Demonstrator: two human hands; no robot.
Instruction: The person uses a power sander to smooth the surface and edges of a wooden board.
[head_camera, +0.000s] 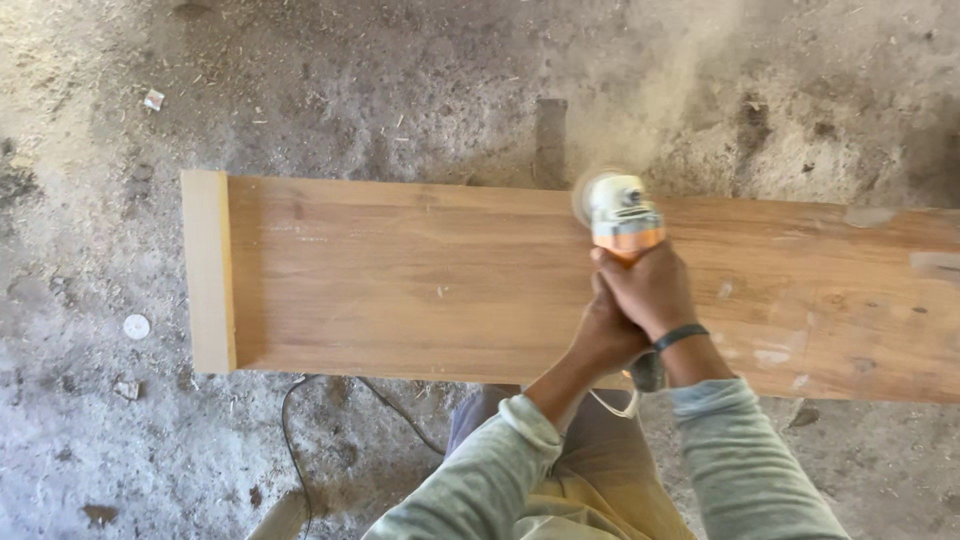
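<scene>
Sanding underway | both hands, right hand (652, 290) over left hand (605, 335), clamped on angle grinder (622, 215) | disc at far edge of plank (400, 280), dust flying | pale patches right end, judged partway

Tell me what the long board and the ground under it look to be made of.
The board looks like wood: warm brown, grain lines along it, matte and dusty. The ground looks like rough grey concrete or packed earth, strewn with sawdust and chips; which one is unclear.
</scene>
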